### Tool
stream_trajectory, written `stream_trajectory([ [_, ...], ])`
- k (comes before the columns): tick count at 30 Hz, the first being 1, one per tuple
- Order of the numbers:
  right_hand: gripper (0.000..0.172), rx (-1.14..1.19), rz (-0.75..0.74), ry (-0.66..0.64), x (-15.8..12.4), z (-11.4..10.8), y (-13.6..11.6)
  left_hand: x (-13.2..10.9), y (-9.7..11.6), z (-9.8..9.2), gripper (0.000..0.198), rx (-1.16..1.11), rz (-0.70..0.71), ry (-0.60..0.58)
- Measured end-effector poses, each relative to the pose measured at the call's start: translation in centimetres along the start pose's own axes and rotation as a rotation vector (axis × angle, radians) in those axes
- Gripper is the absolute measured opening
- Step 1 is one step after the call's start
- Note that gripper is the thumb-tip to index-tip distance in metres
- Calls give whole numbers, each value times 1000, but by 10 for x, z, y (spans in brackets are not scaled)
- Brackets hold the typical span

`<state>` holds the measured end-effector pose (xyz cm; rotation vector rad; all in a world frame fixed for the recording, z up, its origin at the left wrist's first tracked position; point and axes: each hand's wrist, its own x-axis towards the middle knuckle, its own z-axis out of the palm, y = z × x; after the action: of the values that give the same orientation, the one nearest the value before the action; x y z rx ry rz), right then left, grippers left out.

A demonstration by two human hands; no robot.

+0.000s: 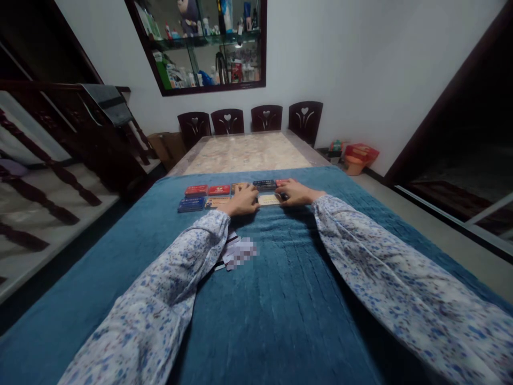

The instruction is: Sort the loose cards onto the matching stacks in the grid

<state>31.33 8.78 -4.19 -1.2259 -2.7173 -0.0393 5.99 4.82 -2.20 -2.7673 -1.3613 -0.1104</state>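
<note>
Flanking the pale card stack (269,200), your left hand (243,202) and right hand (295,193) apparently align its ends; whether fingers grip it, you cannot tell.

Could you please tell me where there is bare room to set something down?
Bare blue cloth lies between the sleeves, right of the loose cards, and left of the blue card stack. The patterned tabletop beyond the cloth also looks bare. It is crowded around the left hand and right hand, among the card rows.
</note>
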Motion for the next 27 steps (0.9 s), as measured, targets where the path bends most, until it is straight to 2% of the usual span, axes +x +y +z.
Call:
stream_trajectory([
  [3, 50, 9, 66, -4, -5, -4, -4, -11, 0, -4, 31, -3, 1, 67],
  [5, 52, 17, 66, 13, -9, -8, -9, -20, 1, -7, 31, 0, 11, 97],
  [10, 44, 18, 10, 97, -15, -17, -27, -42, 1, -11, 31, -3, 28, 174],
  [15, 24, 28, -46, 195, -17, -22, -46, -65, -1, -11, 29, 5, -4, 234],
  [19, 26, 47, -96, 248, -20, -22, -63, -86, -3, -10, 26, -15, 16, 273],
  [27, 22, 56, -140, 253, -31, -12, -100, -132, -3, -1, 25, -9, 16, 327],
])
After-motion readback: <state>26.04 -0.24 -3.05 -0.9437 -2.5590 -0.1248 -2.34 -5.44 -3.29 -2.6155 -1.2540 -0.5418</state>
